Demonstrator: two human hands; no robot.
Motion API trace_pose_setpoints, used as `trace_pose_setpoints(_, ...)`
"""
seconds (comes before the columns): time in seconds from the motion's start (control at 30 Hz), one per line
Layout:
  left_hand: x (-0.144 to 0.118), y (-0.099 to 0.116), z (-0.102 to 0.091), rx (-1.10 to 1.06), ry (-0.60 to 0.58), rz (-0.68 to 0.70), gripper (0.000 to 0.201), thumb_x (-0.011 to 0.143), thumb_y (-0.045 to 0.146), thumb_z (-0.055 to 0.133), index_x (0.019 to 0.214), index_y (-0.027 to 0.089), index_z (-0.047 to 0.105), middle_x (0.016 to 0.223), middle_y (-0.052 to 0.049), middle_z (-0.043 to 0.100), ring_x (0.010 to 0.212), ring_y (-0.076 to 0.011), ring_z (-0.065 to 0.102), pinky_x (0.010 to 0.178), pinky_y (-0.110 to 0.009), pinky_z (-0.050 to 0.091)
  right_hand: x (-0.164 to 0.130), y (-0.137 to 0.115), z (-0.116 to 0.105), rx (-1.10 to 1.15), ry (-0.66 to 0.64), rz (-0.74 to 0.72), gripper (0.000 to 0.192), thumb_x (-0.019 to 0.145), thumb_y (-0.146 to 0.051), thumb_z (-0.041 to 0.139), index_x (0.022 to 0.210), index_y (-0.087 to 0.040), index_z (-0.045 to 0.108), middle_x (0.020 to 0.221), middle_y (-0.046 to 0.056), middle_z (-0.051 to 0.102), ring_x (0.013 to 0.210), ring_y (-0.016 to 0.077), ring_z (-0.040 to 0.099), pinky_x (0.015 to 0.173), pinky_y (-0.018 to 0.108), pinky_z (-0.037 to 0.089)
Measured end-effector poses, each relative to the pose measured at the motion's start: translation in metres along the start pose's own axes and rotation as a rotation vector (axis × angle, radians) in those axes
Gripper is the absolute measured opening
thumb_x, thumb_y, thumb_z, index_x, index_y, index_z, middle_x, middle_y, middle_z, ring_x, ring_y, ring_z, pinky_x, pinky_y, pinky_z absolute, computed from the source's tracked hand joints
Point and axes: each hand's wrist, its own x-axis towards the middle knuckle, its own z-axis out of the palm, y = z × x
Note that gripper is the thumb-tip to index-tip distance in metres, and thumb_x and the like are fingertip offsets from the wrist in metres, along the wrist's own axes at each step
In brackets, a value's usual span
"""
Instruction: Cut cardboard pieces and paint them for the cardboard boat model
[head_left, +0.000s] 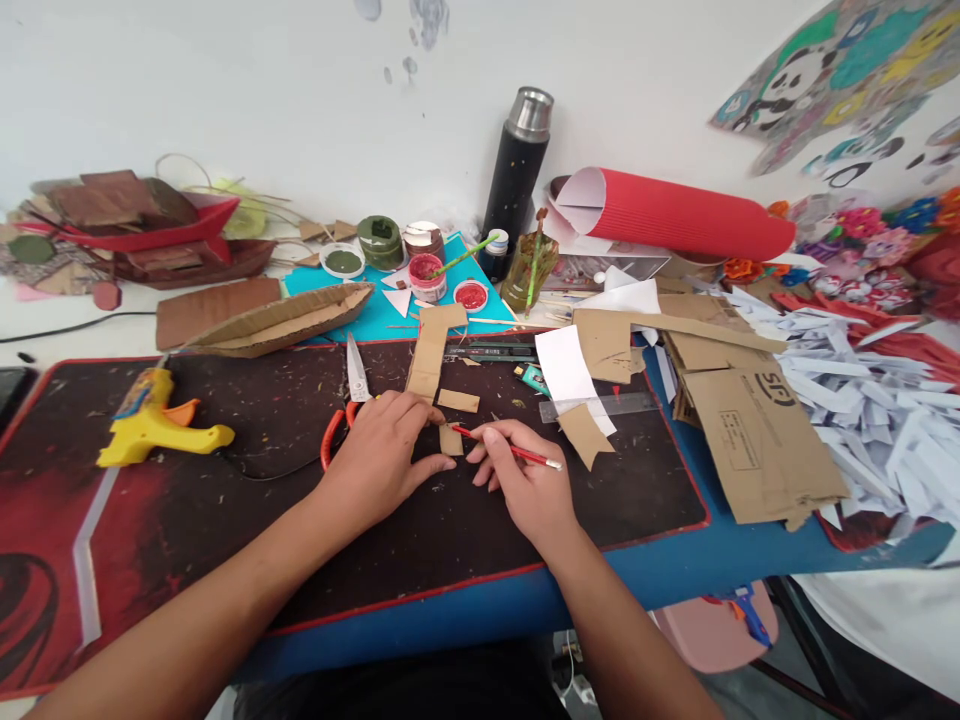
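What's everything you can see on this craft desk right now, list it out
glue gun: 1, yellow, mat's left
scissors: 1, orange-handled, beside left hand
cardboard boat: 1, brown, behind mat
flask: 1, black, by wall
corrugated roll: 1, red, right of flask
ruler: 1, clear, mat's right
small cardboard piece: 1, brown, under fingers
pencil: 1, red, in right hand
left hand: pressing small cardboard piece
right hand: gripping pencil

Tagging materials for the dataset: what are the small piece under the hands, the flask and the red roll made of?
Small piece: plain brown cardboard, matte, cut edges. Flask: probably metal, dark speckled coat with a shiny steel cap. Red roll: likely corrugated paper, fine ribs outside, white inside.
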Motion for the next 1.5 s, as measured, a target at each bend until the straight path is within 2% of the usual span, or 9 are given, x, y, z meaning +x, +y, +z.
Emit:
trace_pose_setpoints(0.33, 0.0, -0.001, 0.001, 0.011, 0.006, 0.007, 0.037, 0.092, 0.045, 0.088, 0.113, 0.023, 0.067, 0.112, -0.009, 0.072, 0.108, -0.0343, 0.065, 0.092, -0.046, 0.051, -0.002, 0.002, -0.001, 0.051, 0.075, 0.038, 0.045, 0.107, -0.063, 0.065, 0.101, -0.021, 0.079, 0.076, 0.005, 0.079, 0.055, 0.0165, 0.074, 0.047, 0.024, 0.058)
trace_pose_setpoints(0.53, 0.0, -0.001, 0.002, 0.036, 0.001, 0.01, 0.043, 0.091, 0.055, 0.087, 0.108, 0.022, 0.066, 0.108, -0.009, 0.073, 0.102, -0.0337, 0.065, 0.09, -0.047, 0.051, -0.003, 0.004, -0.002, 0.076, 0.082, 0.033, 0.042, 0.108, -0.059, 0.065, 0.101, -0.021, 0.08, 0.076, 0.005, 0.079, 0.055, 0.016, 0.074, 0.049, 0.023, 0.056)
trace_pose_setpoints(0.7, 0.0, -0.003, -0.003, -0.031, -0.007, 0.038, 0.038, 0.093, 0.04, 0.087, 0.12, 0.023, 0.068, 0.116, -0.008, 0.075, 0.11, -0.0329, 0.066, 0.095, -0.046, 0.05, -0.004, 0.004, -0.002, 0.073, 0.059, 0.007, 0.037, 0.109, -0.054, 0.064, 0.101, -0.021, 0.08, 0.077, 0.004, 0.079, 0.056, 0.0153, 0.073, 0.049, 0.023, 0.054)
trace_pose_setpoints(0.77, 0.001, -0.003, -0.004, -0.026, -0.022, 0.049, 0.036, 0.093, 0.036, 0.088, 0.119, 0.023, 0.068, 0.116, -0.007, 0.075, 0.11, -0.0324, 0.066, 0.095, -0.046, 0.05, -0.004, 0.004, -0.002, 0.074, 0.06, 0.004, 0.037, 0.11, -0.053, 0.064, 0.102, -0.021, 0.08, 0.078, 0.004, 0.079, 0.056, 0.0153, 0.073, 0.05, 0.023, 0.054)
trace_pose_setpoints(1.0, 0.001, 0.0, -0.001, 0.033, -0.015, 0.008, 0.054, 0.082, 0.06, 0.093, 0.109, 0.02, 0.068, 0.108, -0.009, 0.073, 0.103, -0.034, 0.065, 0.091, -0.048, 0.051, -0.004, 0.004, -0.002, 0.058, 0.053, -0.003, 0.037, 0.11, -0.052, 0.064, 0.102, -0.02, 0.08, 0.077, 0.004, 0.079, 0.056, 0.015, 0.073, 0.05, 0.023, 0.053)
trace_pose_setpoints(1.07, 0.001, -0.001, -0.004, -0.004, -0.02, 0.023, 0.05, 0.087, 0.055, 0.091, 0.117, 0.021, 0.069, 0.114, -0.009, 0.073, 0.108, -0.0337, 0.065, 0.094, -0.047, 0.051, -0.004, 0.004, -0.002, 0.059, 0.052, -0.003, 0.036, 0.11, -0.052, 0.064, 0.103, -0.02, 0.08, 0.078, 0.004, 0.079, 0.057, 0.0148, 0.074, 0.05, 0.023, 0.053)
trace_pose_setpoints(1.2, 0.0, -0.003, -0.009, -0.031, -0.065, 0.071, 0.047, 0.099, 0.034, 0.08, 0.144, 0.028, 0.066, 0.126, -0.008, 0.073, 0.116, -0.0326, 0.064, 0.098, -0.047, 0.049, -0.004, 0.003, -0.002, 0.058, 0.054, -0.005, 0.036, 0.11, -0.052, 0.064, 0.102, -0.02, 0.08, 0.078, 0.004, 0.08, 0.056, 0.0152, 0.073, 0.05, 0.023, 0.053)
trace_pose_setpoints(1.37, 0.001, -0.002, -0.009, -0.032, -0.08, 0.071, 0.029, 0.102, 0.035, 0.076, 0.129, 0.027, 0.073, 0.121, -0.007, 0.073, 0.113, -0.0317, 0.063, 0.094, -0.047, 0.048, -0.004, 0.001, -0.002, 0.056, 0.062, -0.003, 0.036, 0.109, -0.052, 0.064, 0.101, -0.02, 0.08, 0.076, 0.004, 0.079, 0.055, 0.0152, 0.073, 0.049, 0.023, 0.053)
trace_pose_setpoints(1.5, 0.001, -0.001, -0.008, -0.024, -0.06, 0.044, 0.028, 0.098, 0.038, 0.082, 0.121, 0.024, 0.073, 0.115, -0.006, 0.074, 0.11, -0.0313, 0.063, 0.092, -0.046, 0.048, -0.004, 0.001, -0.002, 0.054, 0.055, -0.006, 0.035, 0.11, -0.05, 0.064, 0.101, -0.02, 0.08, 0.076, 0.004, 0.079, 0.055, 0.0145, 0.073, 0.049, 0.022, 0.052)
